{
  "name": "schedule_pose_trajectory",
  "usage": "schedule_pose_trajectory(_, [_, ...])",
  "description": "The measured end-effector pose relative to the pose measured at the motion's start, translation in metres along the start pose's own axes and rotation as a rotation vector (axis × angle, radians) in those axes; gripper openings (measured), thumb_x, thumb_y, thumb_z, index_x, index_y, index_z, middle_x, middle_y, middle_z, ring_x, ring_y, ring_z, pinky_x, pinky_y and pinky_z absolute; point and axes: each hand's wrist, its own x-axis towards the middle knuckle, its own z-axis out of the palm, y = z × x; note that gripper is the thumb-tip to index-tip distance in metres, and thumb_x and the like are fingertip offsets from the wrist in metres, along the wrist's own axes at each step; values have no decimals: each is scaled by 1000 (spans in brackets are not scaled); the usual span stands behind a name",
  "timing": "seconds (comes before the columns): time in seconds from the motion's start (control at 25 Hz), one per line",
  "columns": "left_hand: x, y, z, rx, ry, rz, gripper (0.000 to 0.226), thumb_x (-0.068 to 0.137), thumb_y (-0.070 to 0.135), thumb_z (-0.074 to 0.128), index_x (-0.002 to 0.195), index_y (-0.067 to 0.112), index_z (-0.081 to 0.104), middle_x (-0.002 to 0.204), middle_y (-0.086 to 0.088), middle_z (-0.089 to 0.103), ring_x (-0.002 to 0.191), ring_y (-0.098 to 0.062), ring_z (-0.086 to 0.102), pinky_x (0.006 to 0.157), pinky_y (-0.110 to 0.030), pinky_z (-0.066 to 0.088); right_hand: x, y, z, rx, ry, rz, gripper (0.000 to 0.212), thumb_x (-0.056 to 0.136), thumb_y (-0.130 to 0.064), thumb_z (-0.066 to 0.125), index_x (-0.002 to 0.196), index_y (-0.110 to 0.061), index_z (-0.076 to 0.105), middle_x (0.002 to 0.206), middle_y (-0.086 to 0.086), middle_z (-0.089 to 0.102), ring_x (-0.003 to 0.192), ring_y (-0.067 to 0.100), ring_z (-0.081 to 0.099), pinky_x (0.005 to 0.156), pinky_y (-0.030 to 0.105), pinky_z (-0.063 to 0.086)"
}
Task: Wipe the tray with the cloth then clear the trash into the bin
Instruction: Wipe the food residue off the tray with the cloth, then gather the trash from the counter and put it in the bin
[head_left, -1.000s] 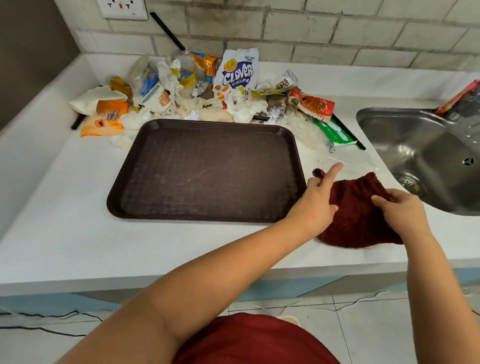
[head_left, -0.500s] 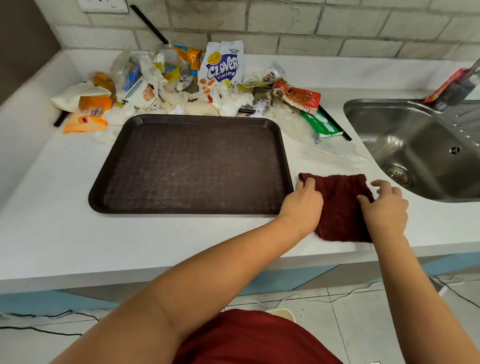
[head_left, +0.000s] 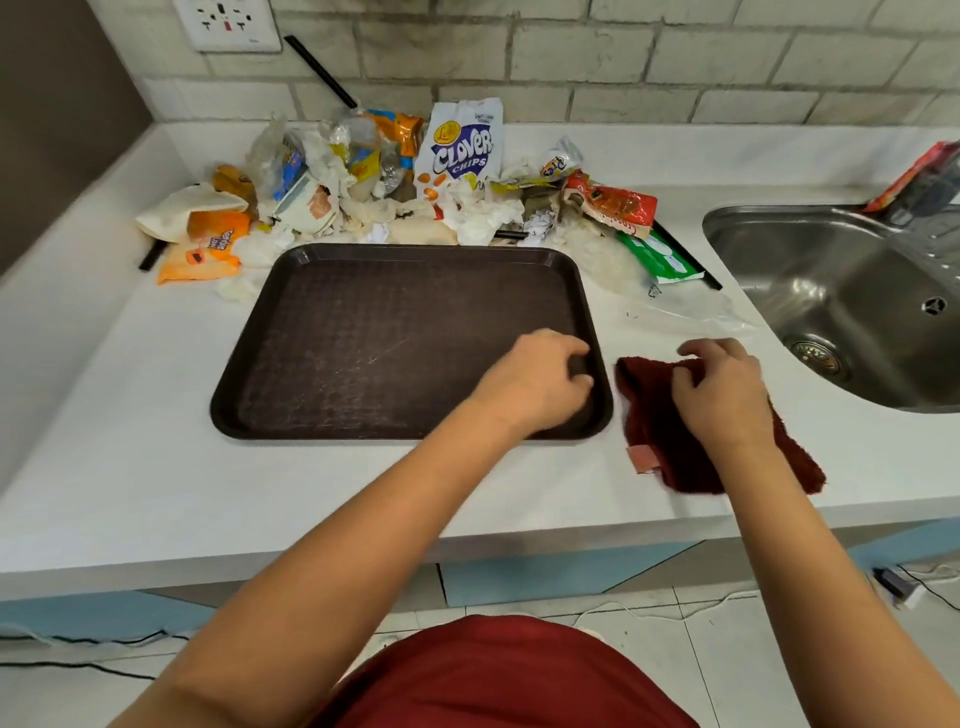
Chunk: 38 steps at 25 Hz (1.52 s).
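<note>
A dark brown tray (head_left: 363, 338) lies flat on the white counter (head_left: 130, 467), bare inside apart from faint smears. My left hand (head_left: 537, 382) is at the tray's right rim, fingers and thumb curled round the edge. Just right of the tray lies a dark red cloth (head_left: 652, 431), bunched at its top. My right hand (head_left: 722, 397) rests on it and pinches the bunched part. A pile of trash (head_left: 462, 156) of snack wrappers, tissues and a paper cup stretches behind the tray along the wall. No bin is in view.
A steel sink (head_left: 831, 291) is set into the counter at the right. A clear plastic bag (head_left: 685, 312) lies between tray and sink. A black straw (head_left: 319, 70) leans on the brick wall under a socket (head_left: 228, 23). Cables run over the floor below.
My left hand has left the cloth and moved left onto the tray's right rim. My right hand has gathered the cloth, which now lies bunched and skewed instead of flat.
</note>
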Motion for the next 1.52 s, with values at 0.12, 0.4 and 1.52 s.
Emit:
schedule_pose_trajectory(0.12, [-4, -60, -40, 38, 205, -218, 40, 89, 29, 56, 128, 20, 54, 137, -2, 47, 118, -21, 51, 102, -36, 42, -3, -44, 21, 216, -92, -144, 25, 85, -12, 56, 109, -12, 63, 114, 10, 55, 78, 28, 58, 83, 30, 44])
schedule_pose_trajectory(0.4, [-55, -193, -100, 151, 599, -758, 43, 91, 20, 49, 134, 16, 46, 139, -15, 40, 125, -36, 40, 101, -47, 37, 14, -81, 53, 39, -262, -6, 43, 88, -16, 57, 130, -13, 48, 131, 17, 40, 119, 36, 43, 100, 42, 39])
schedule_pose_trajectory(1.52, [-177, -245, -138, 139, 755, -987, 44, 85, 2, 46, 128, 13, 48, 117, -16, 60, 105, -37, 55, 76, -37, 42, -37, -141, 59, 252, -321, 69, 28, 63, -34, 44, 60, -6, 44, 58, 7, 49, 61, 27, 45, 55, 33, 31])
